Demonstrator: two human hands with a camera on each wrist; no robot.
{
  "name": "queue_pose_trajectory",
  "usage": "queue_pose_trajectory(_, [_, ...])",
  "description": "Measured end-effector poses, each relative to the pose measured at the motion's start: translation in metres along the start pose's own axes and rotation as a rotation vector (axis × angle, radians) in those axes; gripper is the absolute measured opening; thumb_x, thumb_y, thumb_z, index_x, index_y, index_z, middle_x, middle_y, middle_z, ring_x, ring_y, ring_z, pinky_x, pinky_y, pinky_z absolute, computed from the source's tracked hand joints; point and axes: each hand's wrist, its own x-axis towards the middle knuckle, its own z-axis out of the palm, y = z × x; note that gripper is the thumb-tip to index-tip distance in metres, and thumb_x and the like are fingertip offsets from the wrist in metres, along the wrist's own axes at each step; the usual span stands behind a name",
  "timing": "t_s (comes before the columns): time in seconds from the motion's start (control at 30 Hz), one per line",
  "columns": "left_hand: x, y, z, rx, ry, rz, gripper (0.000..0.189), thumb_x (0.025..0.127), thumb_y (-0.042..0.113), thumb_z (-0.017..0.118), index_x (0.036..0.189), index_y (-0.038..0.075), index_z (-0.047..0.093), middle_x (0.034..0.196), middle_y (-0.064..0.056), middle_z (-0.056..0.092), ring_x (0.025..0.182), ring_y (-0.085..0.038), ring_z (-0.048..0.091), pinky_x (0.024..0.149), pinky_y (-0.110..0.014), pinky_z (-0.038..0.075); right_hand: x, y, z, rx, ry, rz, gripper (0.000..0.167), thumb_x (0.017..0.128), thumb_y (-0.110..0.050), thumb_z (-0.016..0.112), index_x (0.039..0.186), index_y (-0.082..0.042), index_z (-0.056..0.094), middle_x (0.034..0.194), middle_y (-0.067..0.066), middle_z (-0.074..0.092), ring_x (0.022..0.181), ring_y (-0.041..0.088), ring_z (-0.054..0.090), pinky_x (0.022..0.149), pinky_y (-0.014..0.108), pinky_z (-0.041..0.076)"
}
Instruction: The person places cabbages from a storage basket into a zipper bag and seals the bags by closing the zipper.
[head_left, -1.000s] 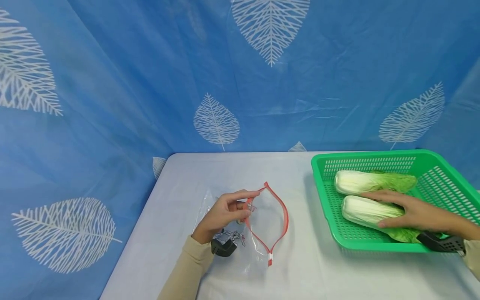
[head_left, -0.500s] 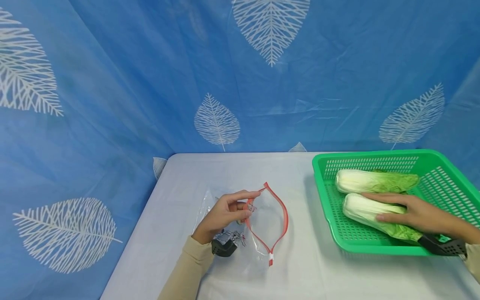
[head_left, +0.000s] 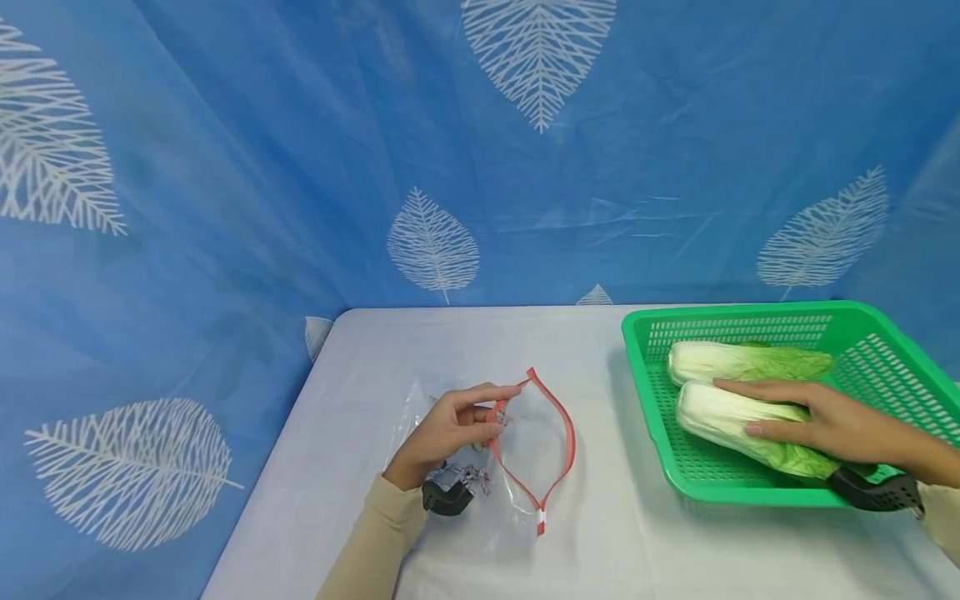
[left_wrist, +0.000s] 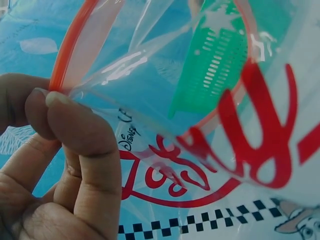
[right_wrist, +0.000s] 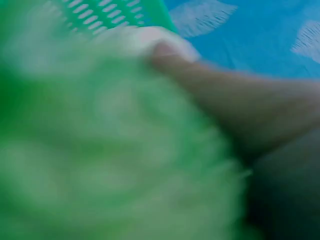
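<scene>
My left hand (head_left: pixel 457 427) pinches the red zip edge of a clear plastic zip bag (head_left: pixel 517 517), whose mouth gapes toward the right. Red lettering and a checkered band on the bag (left_wrist: pixel 270 135) show in the left wrist view. At the right, my right hand (head_left: pixel 817 421) grips a napa cabbage (head_left: pixel 720 408) from above, thumb on the near side and fingers along the far side. That cabbage is over the green basket (head_left: pixel 671 479), its white base pointing left. In the right wrist view its leafy end (right_wrist: pixel 110 150) is blurred and fills most of the picture.
A second napa cabbage (head_left: pixel 720 362) lies in the basket behind the held one. The white table (head_left: pixel 600 550) ends at a blue curtain (head_left: pixel 525 208) with white leaf prints, behind and to the left.
The right hand's cabbage has risen slightly and shifted a little left, its base now nearer the second cabbage. The left hand and the bag stay where they were.
</scene>
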Motion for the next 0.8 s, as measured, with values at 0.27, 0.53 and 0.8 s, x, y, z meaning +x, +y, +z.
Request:
queue_pose_trajectory(0.27, [-0.001, 0.001, 0.000, -0.001, 0.000, 0.001, 0.050, 0.101, 0.005, 0.063, 0.150, 0.006, 0.053, 0.113, -0.027, 0.050, 0.071, -0.016, 0.056, 0.061, -0.033, 0.050, 0.008, -0.037, -0.010, -0.078, 0.094, 0.026, 0.063, 0.094, -0.015, 0.076, 0.152, -0.026, 0.053, 0.148, -0.015, 0.053, 0.130, -0.014, 0.039, 0.089, 0.015, 0.047])
queue_pose_trajectory(0.53, [-0.001, 0.002, 0.001, -0.007, 0.001, 0.007, 0.050, 0.100, 0.006, 0.064, 0.149, 0.003, 0.053, 0.113, -0.027, 0.050, 0.071, -0.015, 0.055, 0.061, -0.028, 0.049, 0.020, -0.079, -0.015, -0.110, 0.184, -0.059, 0.068, 0.087, -0.008, 0.081, 0.148, -0.026, 0.058, 0.145, -0.009, 0.057, 0.133, -0.010, 0.041, 0.092, 0.005, 0.037])
queue_pose_trajectory(0.8, [-0.001, 0.003, 0.002, -0.024, -0.014, 0.009, 0.050, 0.100, 0.002, 0.062, 0.149, -0.002, 0.050, 0.106, -0.025, 0.051, 0.072, -0.015, 0.054, 0.060, -0.033, 0.046, 0.026, -0.112, -0.008, -0.030, 0.208, -0.058, 0.066, 0.089, -0.007, 0.079, 0.148, -0.027, 0.057, 0.145, -0.008, 0.058, 0.131, -0.007, 0.046, 0.090, 0.008, 0.044])
